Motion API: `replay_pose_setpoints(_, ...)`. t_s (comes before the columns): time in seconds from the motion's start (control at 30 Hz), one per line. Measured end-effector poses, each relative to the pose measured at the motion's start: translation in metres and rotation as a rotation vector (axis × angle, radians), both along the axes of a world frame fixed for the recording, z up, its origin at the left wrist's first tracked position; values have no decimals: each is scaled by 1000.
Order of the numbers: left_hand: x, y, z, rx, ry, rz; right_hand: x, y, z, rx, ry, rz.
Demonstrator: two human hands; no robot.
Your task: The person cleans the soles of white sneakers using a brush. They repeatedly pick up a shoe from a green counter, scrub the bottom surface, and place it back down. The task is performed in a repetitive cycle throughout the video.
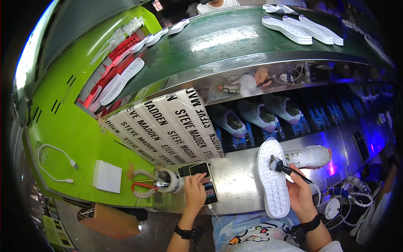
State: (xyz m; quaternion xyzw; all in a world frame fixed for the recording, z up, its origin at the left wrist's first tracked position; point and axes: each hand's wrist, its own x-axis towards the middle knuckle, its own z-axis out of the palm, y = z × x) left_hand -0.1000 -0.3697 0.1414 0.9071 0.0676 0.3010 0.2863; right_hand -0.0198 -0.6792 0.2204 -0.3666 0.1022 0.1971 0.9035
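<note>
My left hand [195, 191] rests at the phone [208, 185], a fingertip on its lit screen and nothing in its grip. My right hand [300, 195] is closed round the black handle of a brush [282, 166]. The brush's bristles touch the face of a white shoe sole [275, 189], which stands nearly upright with its grid-patterned side toward me. Part of my right hand is behind the sole, so I cannot tell whether it also grips it. Behind the sole a pale grey shoe [308, 157] lies on its side on the metal bench [235, 176].
A cardboard screen [163, 130] with black print stands left of the bench. Beside the phone is a white tub [173, 180] with scissors [145, 185]. Several shoes [262, 115] sit on the blue-lit rack. Above runs a green conveyor [226, 38] carrying white soles [287, 30]. Cables [348, 201] tangle at right.
</note>
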Motion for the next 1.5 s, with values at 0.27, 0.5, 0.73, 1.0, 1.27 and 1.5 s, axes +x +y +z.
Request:
replay_pose_setpoints(0.27, 1, -4, -2, 31, 4, -29, 0, -6, -5, -8, 2, 0)
replay_pose_setpoints(0.5, 11, -68, 25, -1192, 104, -333, -5, 7, 13, 67, 2, -37)
replay_pose_setpoints(0.73, 44, -136, 44, -2332, 172, -1153, 2, 29, 50, -577, -700, -126)
replay_pose_setpoints(1.0, 45, -119, 28, -1881, 317, -534, 4, 7, 46, -894, -1244, -20)
replay_pose_setpoints(1.27, 65, -100, 30, -2058, 351, -963, -1, 1, 49, -677, -1250, 586)
replay_pose_setpoints(1.5, 98, -99, 53, -1507, 1008, -1003, 7, -9, 55, -684, -1377, 870)
